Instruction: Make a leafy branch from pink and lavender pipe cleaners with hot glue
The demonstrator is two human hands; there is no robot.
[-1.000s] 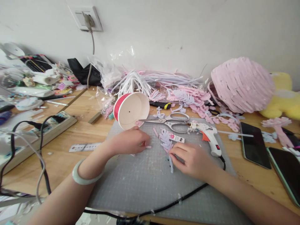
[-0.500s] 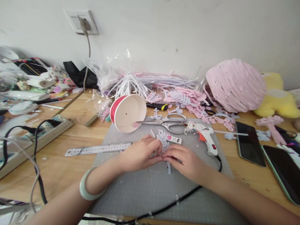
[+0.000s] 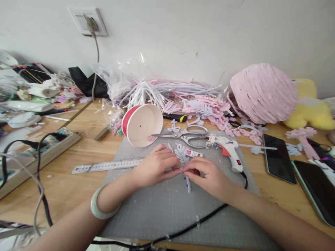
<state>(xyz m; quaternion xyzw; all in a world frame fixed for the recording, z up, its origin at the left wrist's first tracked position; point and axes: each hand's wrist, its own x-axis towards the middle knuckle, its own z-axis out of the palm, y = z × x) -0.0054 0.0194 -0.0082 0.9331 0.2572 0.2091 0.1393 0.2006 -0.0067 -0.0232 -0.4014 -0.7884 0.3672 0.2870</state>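
Observation:
My left hand [image 3: 159, 165] and my right hand [image 3: 209, 176] meet over the grey cutting mat [image 3: 146, 212], thumbs and fingers pinched together tip to tip. Whatever small piece sits between the fingertips is too hidden to name. Lavender fuzzy pipe cleaners [image 3: 180, 152], bent into loops, lie just behind the fingertips. A loose lavender end [image 3: 188, 184] shows below my right fingers. Beyond the pipe cleaners is a small white card-like piece [image 3: 193, 153] with a pink mark. A steel ruler [image 3: 104, 167] reaches under or beside my left hand.
Scissors [image 3: 183, 136] lie open, blades toward a tipped paper bowl [image 3: 146, 125]. A white glue gun [image 3: 231, 155] rests at right, its black cord [image 3: 193, 228] crossing the mat. Two phones [image 3: 278, 160], a power strip [image 3: 62, 144] and a pile of pink pipe cleaners [image 3: 214, 104] surround.
My left hand's fingers have shifted slightly and its knuckles are flatter. My right fingertips have closed in a little beside them. The view has tilted slightly; the tools stay put.

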